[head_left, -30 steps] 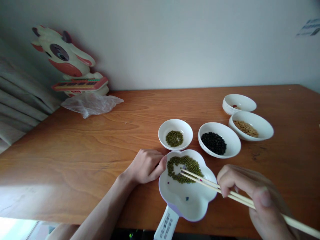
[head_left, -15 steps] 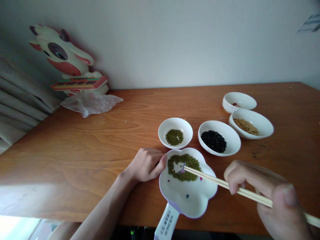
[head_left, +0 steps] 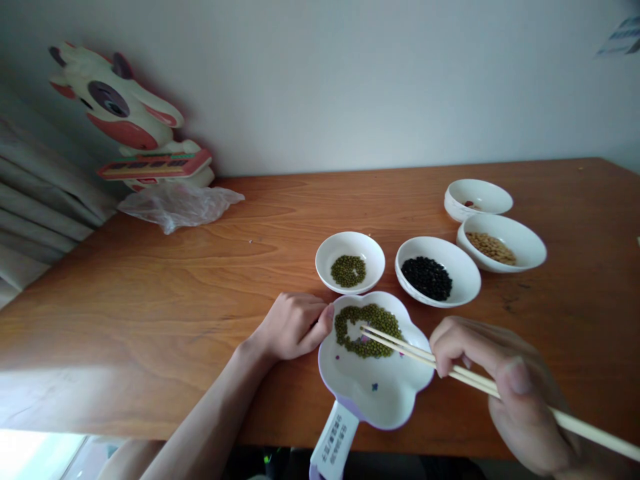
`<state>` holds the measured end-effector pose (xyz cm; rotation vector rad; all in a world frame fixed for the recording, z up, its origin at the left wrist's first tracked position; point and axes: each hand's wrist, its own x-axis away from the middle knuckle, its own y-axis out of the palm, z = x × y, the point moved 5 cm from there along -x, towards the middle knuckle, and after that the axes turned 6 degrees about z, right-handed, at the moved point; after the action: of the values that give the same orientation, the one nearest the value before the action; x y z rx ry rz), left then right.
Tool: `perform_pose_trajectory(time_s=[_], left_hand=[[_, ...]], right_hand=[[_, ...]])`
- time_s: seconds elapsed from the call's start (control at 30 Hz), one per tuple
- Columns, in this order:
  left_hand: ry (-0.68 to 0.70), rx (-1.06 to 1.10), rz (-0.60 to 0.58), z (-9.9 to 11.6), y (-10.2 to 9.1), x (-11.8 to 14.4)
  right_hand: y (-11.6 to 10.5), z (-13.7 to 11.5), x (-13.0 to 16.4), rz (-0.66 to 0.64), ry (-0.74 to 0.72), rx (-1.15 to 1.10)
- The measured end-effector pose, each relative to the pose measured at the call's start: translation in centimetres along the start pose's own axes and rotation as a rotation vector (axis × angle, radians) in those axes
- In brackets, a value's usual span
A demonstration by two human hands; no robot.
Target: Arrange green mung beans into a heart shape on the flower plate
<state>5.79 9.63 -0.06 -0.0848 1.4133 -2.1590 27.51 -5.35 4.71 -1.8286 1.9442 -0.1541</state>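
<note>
Two hands work at the flower-shaped dish [head_left: 373, 400], a glossy white, purple-rimmed piece at the near edge of the wooden desk [head_left: 150, 300]: the left hand [head_left: 293, 327], loosely curled, holds nothing but presses its thumb on the dish's left rim. The right hand [head_left: 500, 387], just right of the dish and nearer the beans, is closed on pale wooden chopsticks [head_left: 450, 373], whose long axis runs leftward, tips in the ring of small round green beans [head_left: 367, 330] on the dish's far half. Beyond the dish stand four smooth white bowls, the nearest [head_left: 350, 260] also holding green beans.

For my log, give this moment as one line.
left hand: steadies flower-shaped white dish | right hand: wooden chopsticks in green beans
</note>
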Motion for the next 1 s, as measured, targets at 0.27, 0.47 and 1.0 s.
perform_pose_trajectory(time_s=[0.27,0.47,1.0], left_hand=[[0.005,0.001,0.001,0.04,0.04,-0.13],[0.007,0.006,0.001,-0.02,0.01,0.0],[0.008,-0.001,0.001,0.19,-0.14,-0.05]], right_hand=[[0.09,-0.16,-0.41,0.023,-0.025,-0.014],[-0.09,-0.06,-0.29,0.035,-0.037,-0.011],[-0.78,0.37,0.09,0.067,0.071,-0.026]])
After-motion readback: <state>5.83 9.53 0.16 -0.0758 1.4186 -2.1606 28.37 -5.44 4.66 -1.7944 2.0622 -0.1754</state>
